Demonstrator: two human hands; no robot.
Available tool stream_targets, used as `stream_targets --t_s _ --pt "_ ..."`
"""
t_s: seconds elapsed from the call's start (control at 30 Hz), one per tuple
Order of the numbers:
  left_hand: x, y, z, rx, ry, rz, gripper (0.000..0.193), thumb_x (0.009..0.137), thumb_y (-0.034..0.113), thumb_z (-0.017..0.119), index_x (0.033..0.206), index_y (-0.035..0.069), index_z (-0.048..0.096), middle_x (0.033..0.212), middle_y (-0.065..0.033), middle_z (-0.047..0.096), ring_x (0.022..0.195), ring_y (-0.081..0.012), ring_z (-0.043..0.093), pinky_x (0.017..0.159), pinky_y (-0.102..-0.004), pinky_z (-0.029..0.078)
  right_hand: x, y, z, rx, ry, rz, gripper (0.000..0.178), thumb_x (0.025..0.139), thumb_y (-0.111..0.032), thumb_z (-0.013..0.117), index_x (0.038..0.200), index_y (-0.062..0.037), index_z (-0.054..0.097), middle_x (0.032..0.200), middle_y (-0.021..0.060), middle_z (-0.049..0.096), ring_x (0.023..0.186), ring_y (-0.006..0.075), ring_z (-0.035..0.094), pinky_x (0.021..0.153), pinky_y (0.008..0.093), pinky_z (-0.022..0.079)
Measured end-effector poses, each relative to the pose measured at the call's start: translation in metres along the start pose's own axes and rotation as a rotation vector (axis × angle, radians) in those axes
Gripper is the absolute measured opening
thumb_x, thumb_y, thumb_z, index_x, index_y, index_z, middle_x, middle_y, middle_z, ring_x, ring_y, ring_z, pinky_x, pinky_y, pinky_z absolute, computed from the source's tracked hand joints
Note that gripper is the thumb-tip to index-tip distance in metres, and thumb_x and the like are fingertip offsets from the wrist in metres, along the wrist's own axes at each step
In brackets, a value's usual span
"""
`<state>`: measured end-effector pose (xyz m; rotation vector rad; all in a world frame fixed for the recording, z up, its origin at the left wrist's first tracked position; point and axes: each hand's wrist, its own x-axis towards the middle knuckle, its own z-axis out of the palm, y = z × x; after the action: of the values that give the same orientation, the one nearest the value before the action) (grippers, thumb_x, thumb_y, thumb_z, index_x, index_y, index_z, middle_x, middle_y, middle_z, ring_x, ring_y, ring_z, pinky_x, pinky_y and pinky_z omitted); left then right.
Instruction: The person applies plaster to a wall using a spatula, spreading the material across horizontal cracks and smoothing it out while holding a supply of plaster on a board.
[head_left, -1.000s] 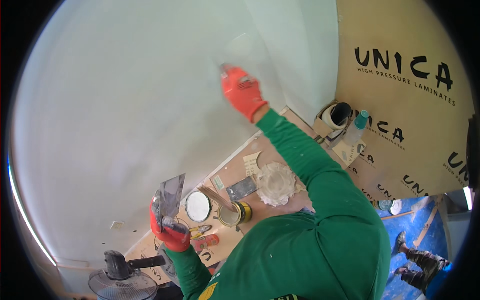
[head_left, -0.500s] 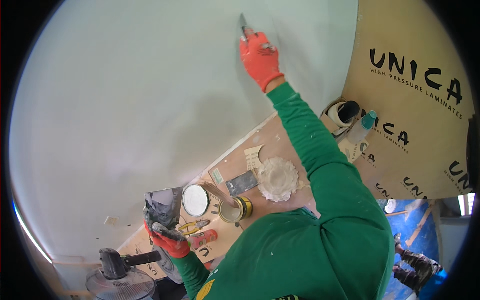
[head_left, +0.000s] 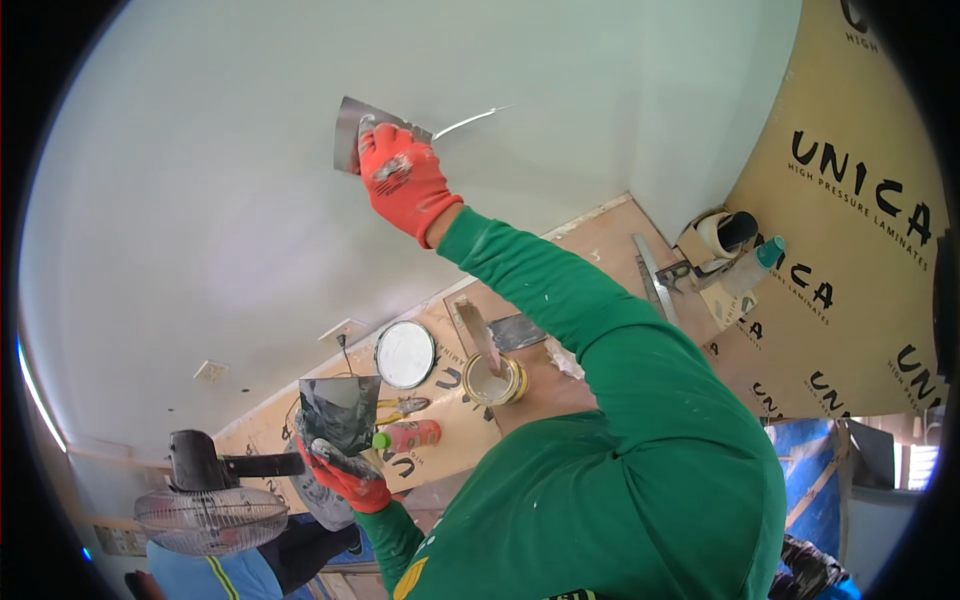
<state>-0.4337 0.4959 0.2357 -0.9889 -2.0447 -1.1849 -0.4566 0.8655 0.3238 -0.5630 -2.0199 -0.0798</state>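
Observation:
My right hand (head_left: 408, 182), in a red coated glove, grips a wide-bladed putty knife (head_left: 348, 135) up at the pale wall (head_left: 250, 210). A thin curved white streak of putty (head_left: 468, 121) runs rightward from the blade's right end. Lower left, my left hand (head_left: 350, 478), gloved alike and smeared grey, is closed on a dark, roughly square metal plate (head_left: 338, 412) with filler smears. Its handle, if any, is hidden. Close to the left hand lie a pink bottle with a green cap (head_left: 412, 435) and yellow-handled pliers (head_left: 402, 408).
On the paper-covered counter (head_left: 455, 425) stand an open can (head_left: 515, 385) with a stirring stick (head_left: 478, 335) and a round white lid (head_left: 406, 354). A fan (head_left: 212, 510) is lower left, near a person in blue (head_left: 215, 570). Tape and a bottle (head_left: 755, 265) sit at right.
My right hand has swung left and lower along the wall, and the knife's broad blade now shows. The white streak has come into view. My left hand still holds the plate; the view has shifted.

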Motion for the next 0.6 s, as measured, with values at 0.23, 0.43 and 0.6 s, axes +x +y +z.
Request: stream_targets --t_s 0.23,0.43,0.6 --pt "-0.007 0.029 -0.014 0.223 0.046 0.306 0.042 0.104 0.020 0.034 0.132 -0.011 0.042 0.134 -0.0289 0.046 0.117 -0.0368 0.052 0.100 -0.0406 0.041 -0.037 -0.043 0.036 -0.108 -0.135 -0.275 0.023 0.084 -0.014 0.053 0.102 -0.0009 0.057 0.094 0.0144 0.058 0.083 0.0286 0.060 0.064 0.0391 0.050" --pt "-0.036 0.015 -0.028 0.112 0.012 0.168 0.049 0.102 0.027 0.036 0.140 -0.004 0.035 0.138 -0.0287 0.041 0.123 -0.0437 0.046 0.102 -0.0489 0.039 -0.065 0.032 -0.040 0.264 -0.167 -0.172 0.024 0.082 -0.012 0.055 0.104 -0.0020 0.058 0.085 0.0142 0.061 0.075 0.0262 0.062 0.063 0.0382 0.051" --pt "-0.049 -0.002 -0.019 0.314 0.001 0.337 0.047 0.101 0.018 0.041 0.143 -0.001 0.033 0.138 -0.0286 0.041 0.120 -0.0460 0.048 0.100 -0.0502 0.041 -0.085 0.226 -0.081 0.081 0.141 0.446 0.033 0.094 -0.021 0.049 0.121 -0.0025 0.054 0.101 0.0167 0.062 0.085 0.0346 0.062 0.065 0.0431 0.051"
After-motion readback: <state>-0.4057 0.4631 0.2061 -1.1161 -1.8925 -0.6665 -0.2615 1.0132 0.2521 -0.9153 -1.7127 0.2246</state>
